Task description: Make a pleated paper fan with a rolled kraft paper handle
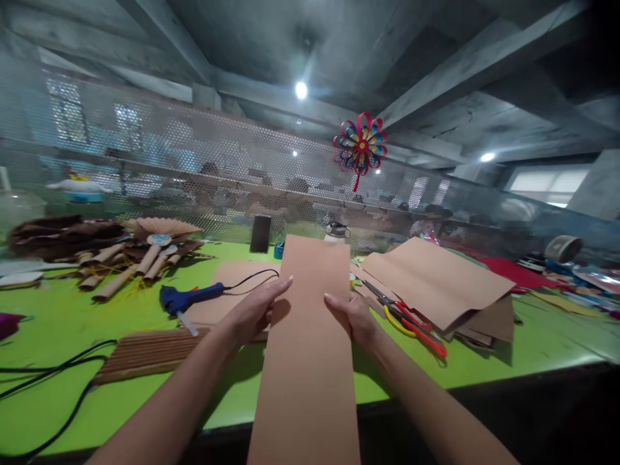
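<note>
The brown paper strip (312,368), reaching past the near edge of the green table (237,400), is pinched at opposite sides by left hand (256,311) and right hand (359,316), thumbs uppermost. Pressure is best kept even, clear of the glue gun (191,298) left and red-handled scissors (426,332) right.

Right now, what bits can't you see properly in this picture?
All in the head view:
Paper strip: near end, cut off by the bottom edge.
Right hand: ends of the fingers, thumb aside, hidden behind the strip.
Container: lower part, hidden by the strip.
Whatever is behind the mesh screen: blurred, veiled by the mesh.
</note>
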`<state>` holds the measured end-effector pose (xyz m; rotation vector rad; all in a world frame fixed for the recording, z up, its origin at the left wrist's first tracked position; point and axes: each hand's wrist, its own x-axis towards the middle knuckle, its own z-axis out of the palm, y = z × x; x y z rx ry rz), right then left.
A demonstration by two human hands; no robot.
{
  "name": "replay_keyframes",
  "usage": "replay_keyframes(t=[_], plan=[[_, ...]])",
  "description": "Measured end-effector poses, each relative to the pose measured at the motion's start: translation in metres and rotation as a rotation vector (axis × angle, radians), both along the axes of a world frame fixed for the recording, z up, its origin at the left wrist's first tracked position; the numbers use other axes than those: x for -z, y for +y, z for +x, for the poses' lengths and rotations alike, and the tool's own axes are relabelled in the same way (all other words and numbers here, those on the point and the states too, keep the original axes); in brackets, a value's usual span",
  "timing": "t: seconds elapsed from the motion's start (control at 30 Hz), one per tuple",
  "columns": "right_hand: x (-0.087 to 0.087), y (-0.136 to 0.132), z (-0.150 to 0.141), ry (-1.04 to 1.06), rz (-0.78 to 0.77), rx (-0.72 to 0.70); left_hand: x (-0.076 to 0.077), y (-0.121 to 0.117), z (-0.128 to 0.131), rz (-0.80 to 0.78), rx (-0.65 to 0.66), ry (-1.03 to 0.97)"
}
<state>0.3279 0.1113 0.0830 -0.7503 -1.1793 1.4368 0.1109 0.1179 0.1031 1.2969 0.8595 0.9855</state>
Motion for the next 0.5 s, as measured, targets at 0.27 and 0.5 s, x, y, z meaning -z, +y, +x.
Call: replay_keyframes(t=[0.27, 0.5], plan=[[0.018, 0.001, 0.002, -0.081, 0.016, 0.015, 0.013, 0.007, 0.002, -0.106, 0.062, 0.010], [0.022, 0.012, 0.015, -0.121, -0.014, 0.110, 0.024, 0.014, -0.001, -0.145, 0.159, 0.038]])
